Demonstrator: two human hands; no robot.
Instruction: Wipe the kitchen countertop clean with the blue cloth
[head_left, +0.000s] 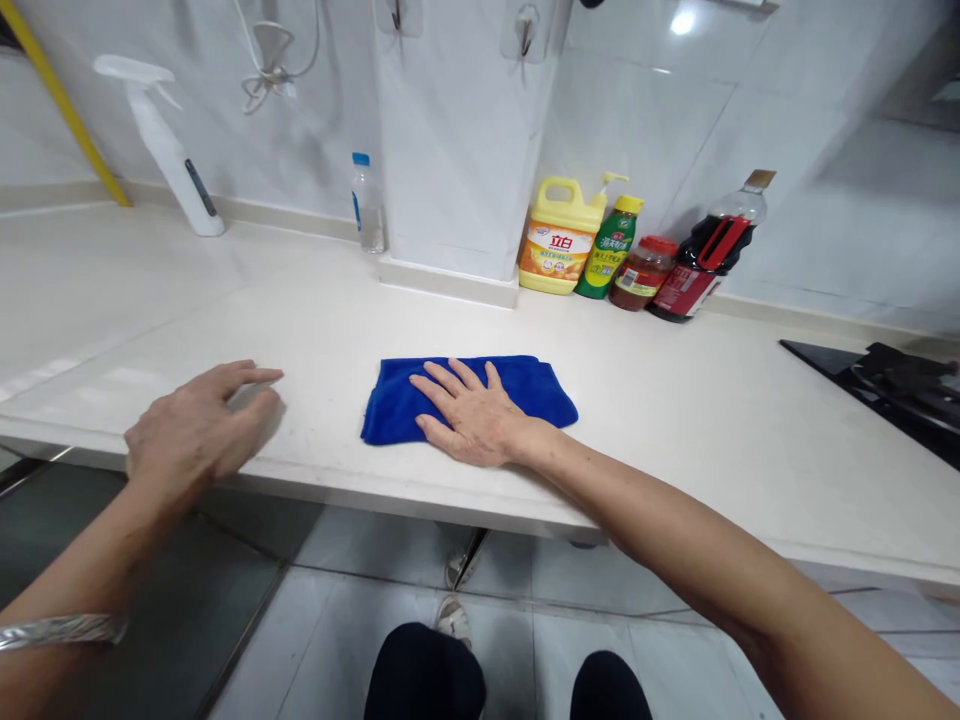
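Observation:
A folded blue cloth lies flat on the white countertop. My right hand rests palm down on it, fingers spread and pointing away to the left. The cloth's right end and left edge show past the hand, while its part under the palm is hidden. My left hand is over the counter near the front edge, left of the cloth and apart from it. Its fingers are loosely stretched out with a gap from the thumb, and they hold nothing.
Along the wall stand a white spray bottle, a clear water bottle, a yellow detergent jug, a green bottle, a red-lidded jar and a large dark sauce bottle. A black stove is at the right. A wall pillar juts out.

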